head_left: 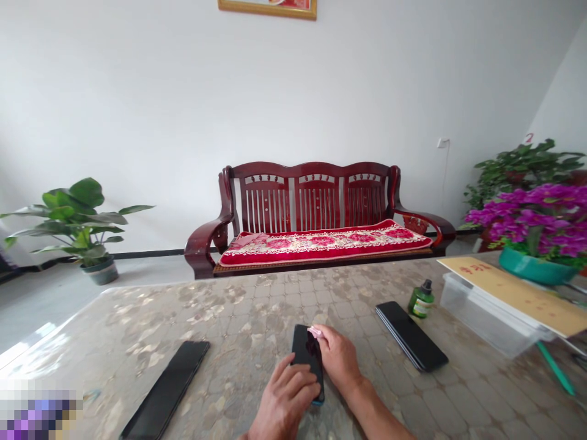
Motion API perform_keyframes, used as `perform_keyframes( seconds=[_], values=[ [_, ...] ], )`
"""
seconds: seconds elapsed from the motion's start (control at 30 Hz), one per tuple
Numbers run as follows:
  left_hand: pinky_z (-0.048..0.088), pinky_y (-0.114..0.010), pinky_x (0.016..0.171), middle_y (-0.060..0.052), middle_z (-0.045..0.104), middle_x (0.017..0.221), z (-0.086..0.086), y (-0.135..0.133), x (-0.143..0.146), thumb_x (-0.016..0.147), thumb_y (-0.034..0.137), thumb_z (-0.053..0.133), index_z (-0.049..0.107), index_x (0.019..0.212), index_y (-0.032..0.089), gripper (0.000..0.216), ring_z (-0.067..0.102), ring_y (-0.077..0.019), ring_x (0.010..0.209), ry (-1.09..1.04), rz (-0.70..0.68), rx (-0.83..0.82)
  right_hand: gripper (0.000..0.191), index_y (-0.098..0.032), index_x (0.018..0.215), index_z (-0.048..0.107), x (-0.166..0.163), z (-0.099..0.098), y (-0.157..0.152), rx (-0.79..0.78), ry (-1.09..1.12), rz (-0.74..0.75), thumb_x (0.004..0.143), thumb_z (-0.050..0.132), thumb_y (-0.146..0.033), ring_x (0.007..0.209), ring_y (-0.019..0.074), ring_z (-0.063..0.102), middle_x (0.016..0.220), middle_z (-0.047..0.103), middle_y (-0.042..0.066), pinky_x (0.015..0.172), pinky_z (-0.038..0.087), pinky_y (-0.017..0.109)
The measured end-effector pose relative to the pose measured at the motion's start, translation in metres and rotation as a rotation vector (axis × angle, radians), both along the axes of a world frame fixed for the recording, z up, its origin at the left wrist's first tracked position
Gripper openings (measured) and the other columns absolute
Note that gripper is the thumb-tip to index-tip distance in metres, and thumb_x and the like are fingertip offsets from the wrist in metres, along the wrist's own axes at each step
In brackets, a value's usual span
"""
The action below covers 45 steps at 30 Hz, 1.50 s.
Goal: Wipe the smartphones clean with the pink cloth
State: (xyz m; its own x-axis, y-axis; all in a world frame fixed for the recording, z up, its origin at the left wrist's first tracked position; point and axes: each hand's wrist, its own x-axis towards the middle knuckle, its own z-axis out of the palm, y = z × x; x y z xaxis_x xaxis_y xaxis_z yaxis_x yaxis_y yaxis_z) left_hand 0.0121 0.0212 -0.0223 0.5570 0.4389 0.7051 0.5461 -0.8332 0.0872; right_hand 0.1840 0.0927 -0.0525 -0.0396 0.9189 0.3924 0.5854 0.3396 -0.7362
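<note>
A black phone [303, 351] lies face up on the stone-patterned table [229, 318] right in front of me. My left hand [283, 400] rests its fingers flat on the phone's near end. My right hand [338, 357] lies along the phone's right side, pinching a small pink pad [314, 332] against the screen. A second black phone [167, 388] lies to the left. Two stacked dark phones [411, 335] lie to the right, near a small green bottle [420, 299].
A clear plastic box [486, 318] under a tan board [518, 293] stands at the right, with purple flowers in a teal pot [536, 266] behind. A green pen [556, 368] lies by the box. Beyond the table are a red wooden bench [316, 220] and a potted plant [82, 232].
</note>
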Motion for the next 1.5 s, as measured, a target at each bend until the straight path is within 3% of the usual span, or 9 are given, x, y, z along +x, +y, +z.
perform_keyframes(
  seconds=[0.17,0.3,0.47,0.67,0.87,1.07,1.2,1.5],
  values=[
    [0.030,-0.043,0.114,0.000,0.069,0.080,-0.009,0.005,0.006,0.102,0.016,0.031,0.064,0.088,0.024,0.036,0.064,-0.0165,0.101,-0.016,0.005,0.055,0.032,-0.030,0.105,0.073,0.000,0.000,0.001,-0.046,0.048,0.000,0.092,0.045,-0.030,0.096,0.0197,0.070,0.101,0.076,0.001,0.087,0.051,0.028],
    [0.025,-0.047,0.117,0.002,0.061,0.068,-0.012,0.011,0.012,0.099,0.013,0.044,0.058,0.070,0.020,0.033,0.062,-0.0175,0.098,0.095,-0.028,0.141,0.033,-0.026,0.104,0.073,0.004,-0.001,0.006,-0.090,0.209,-0.003,0.091,0.046,-0.039,0.097,0.0224,0.070,0.102,0.075,0.005,0.087,0.053,0.033],
    [0.023,-0.046,0.116,0.002,0.057,0.066,0.001,0.014,0.022,0.085,0.021,0.070,0.060,0.065,0.019,0.023,0.059,-0.0183,0.082,0.465,-0.167,0.202,0.043,-0.019,0.099,0.074,0.007,0.008,0.013,-0.104,0.524,-0.065,0.085,0.053,-0.054,0.098,0.0266,0.068,0.104,0.074,0.010,0.087,0.053,0.036],
    [0.028,-0.042,0.111,0.000,0.058,0.070,0.019,0.014,0.042,0.083,0.025,0.073,0.066,0.068,0.018,0.018,0.053,-0.0182,0.072,0.671,-0.272,0.217,0.054,-0.016,0.104,0.072,0.014,0.017,0.016,-0.188,0.733,-0.094,0.078,0.060,-0.062,0.092,0.0276,0.068,0.099,0.075,0.009,0.076,0.054,0.033],
    [0.030,-0.039,0.109,0.000,0.056,0.073,0.022,0.016,0.051,0.085,0.024,0.072,0.063,0.065,0.018,0.023,0.052,-0.0181,0.074,0.673,-0.351,0.183,0.055,-0.014,0.102,0.072,0.026,0.014,0.023,-0.166,0.678,-0.075,0.076,0.061,-0.061,0.097,0.0281,0.066,0.101,0.074,0.010,0.087,0.050,0.035],
    [0.024,-0.041,0.114,0.000,0.057,0.080,0.025,0.018,0.050,0.090,0.020,0.066,0.059,0.068,0.020,0.023,0.054,-0.0181,0.083,0.650,-0.398,0.159,0.054,-0.014,0.102,0.071,0.032,0.013,0.024,-0.165,0.549,-0.086,0.079,0.057,-0.060,0.095,0.0281,0.067,0.098,0.075,0.011,0.083,0.051,0.034],
    [0.028,-0.039,0.112,-0.001,0.058,0.083,0.028,0.019,0.050,0.094,0.019,0.060,0.058,0.074,0.020,0.020,0.055,-0.0170,0.086,0.643,-0.411,0.144,0.046,-0.017,0.098,0.071,0.034,0.013,0.021,-0.140,0.395,-0.095,0.085,0.050,-0.055,0.094,0.0260,0.067,0.099,0.075,0.010,0.083,0.051,0.032],
    [0.043,-0.030,0.081,0.001,0.056,0.081,0.017,0.018,0.053,0.098,0.024,0.055,0.055,0.082,0.019,0.016,0.053,-0.0149,0.074,0.620,-0.423,0.072,0.028,-0.022,0.097,0.073,0.034,0.008,0.020,-0.113,-0.014,-0.074,0.083,0.050,-0.028,0.093,0.0229,0.066,0.097,0.074,0.007,0.084,0.047,0.031]
  ],
)
